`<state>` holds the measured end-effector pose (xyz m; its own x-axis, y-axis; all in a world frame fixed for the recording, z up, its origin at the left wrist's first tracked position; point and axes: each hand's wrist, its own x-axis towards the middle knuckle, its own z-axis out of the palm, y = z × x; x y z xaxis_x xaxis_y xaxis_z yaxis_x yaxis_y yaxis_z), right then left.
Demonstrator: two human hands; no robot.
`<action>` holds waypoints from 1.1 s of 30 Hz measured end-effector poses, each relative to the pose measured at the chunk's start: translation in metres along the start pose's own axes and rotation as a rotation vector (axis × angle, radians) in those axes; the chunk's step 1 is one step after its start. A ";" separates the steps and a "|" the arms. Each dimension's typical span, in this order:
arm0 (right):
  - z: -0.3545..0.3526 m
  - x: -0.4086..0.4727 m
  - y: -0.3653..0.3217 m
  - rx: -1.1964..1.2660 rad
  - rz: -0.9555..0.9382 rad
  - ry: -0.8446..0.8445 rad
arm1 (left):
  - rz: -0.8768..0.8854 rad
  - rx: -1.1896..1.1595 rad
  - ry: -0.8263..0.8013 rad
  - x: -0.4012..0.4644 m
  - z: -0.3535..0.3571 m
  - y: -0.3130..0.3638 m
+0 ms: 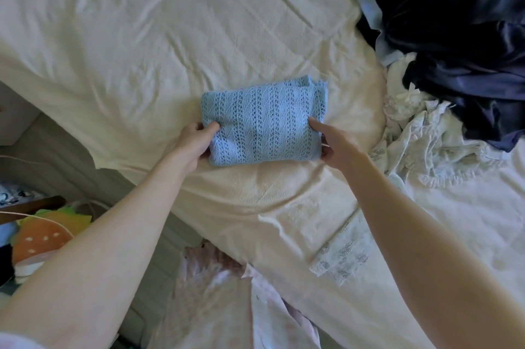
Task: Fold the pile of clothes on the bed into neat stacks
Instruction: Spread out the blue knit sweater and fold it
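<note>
On a cream bedspread (142, 36), wrinkled and filling most of the view, lies a light blue knit (262, 121) with an openwork pattern, folded into a compact rectangle near the middle of the bed. Both bare forearms reach in from the bottom edge toward it.

At the knit's left side, the left hand (196, 139) grips the edge: the thumb lies on top of the fabric and the other fingers curl underneath, out of sight. At the knit's right side, the right hand (335, 147) holds the opposite edge in much the same way, its thumb pointing across the top of the fabric and its fingers tucked below.

To the right, well apart from the knit, sits a loose pile of unfolded clothes. A dark navy satin garment (460, 44) is heaped at the upper right, with a pale blue piece (369, 7) showing at its left edge. Below it spreads a crumpled white printed garment (431, 144), which trails down beside the right forearm.

Left of the bed, low in the view, a plush toy (42, 238) in orange and green rests on the floor. Pale pink fabric (216, 300) shows at the bottom centre, between the arms.
</note>
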<state>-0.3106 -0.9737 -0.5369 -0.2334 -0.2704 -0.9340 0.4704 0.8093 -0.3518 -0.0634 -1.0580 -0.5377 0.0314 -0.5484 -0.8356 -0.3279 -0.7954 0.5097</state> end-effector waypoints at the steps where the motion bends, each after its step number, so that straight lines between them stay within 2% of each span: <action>1: -0.003 -0.001 0.001 0.018 0.016 -0.018 | 0.004 -0.029 -0.010 -0.005 -0.003 -0.006; 4: -0.011 -0.006 0.009 0.002 0.056 -0.090 | -0.003 -0.054 -0.037 -0.020 -0.015 -0.027; 7: -0.015 -0.024 0.029 -0.050 0.101 -0.152 | -0.085 -0.075 -0.065 -0.040 -0.030 -0.050; 14: -0.032 -0.101 0.093 0.039 0.159 -0.113 | -0.077 -0.046 -0.087 -0.110 -0.054 -0.079; 18: -0.046 -0.154 0.117 0.175 0.090 -0.092 | 0.022 0.016 -0.148 -0.148 -0.056 -0.071; 23: -0.066 -0.210 0.149 0.343 -0.098 0.030 | 0.082 0.155 -0.312 -0.181 -0.044 -0.055; 33: -0.122 -0.305 0.247 0.591 -0.241 0.251 | 0.181 0.465 -0.576 -0.254 0.035 -0.043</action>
<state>-0.2273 -0.6273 -0.3311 -0.5469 -0.2204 -0.8077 0.7491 0.3019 -0.5897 -0.0902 -0.8761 -0.3545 -0.5162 -0.3376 -0.7871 -0.6488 -0.4458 0.6167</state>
